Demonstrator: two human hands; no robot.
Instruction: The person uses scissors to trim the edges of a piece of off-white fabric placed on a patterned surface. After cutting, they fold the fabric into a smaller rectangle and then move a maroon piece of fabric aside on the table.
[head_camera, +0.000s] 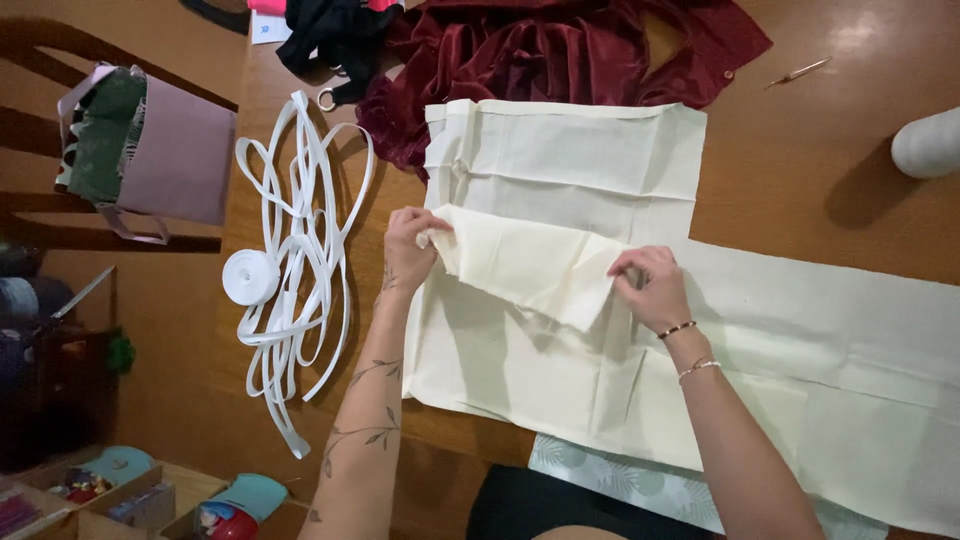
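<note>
Brown polished wood of the table (800, 150) runs under everything I am working on, with bare room left only at the far right and along the strip between the cloth and the ribbon. Nearest me, the cream fabric (560, 160) hangs over the table's near edge, above a leaf-patterned sheet (620, 480). On it I hold one smaller folded cream piece (525, 270) by its two ends: my left hand (408, 250) has its fingers closed tight, pinching the left corner, and my right hand (648, 285) has its fingers curled shut on the right edge, two bracelets at the wrist. To my left lies one loose tangle of white ribbon (300, 240), its roll (250, 277) resting just beside it, well clear of the cloth's left edge. Farther off, a dark red velvet cloth (540, 50) touches the cream fabric's far edge, with black fabric (330, 35) beside it. At the far left sits one pink bag (180, 150), and at the far right one white rounded object (925, 145).
</note>
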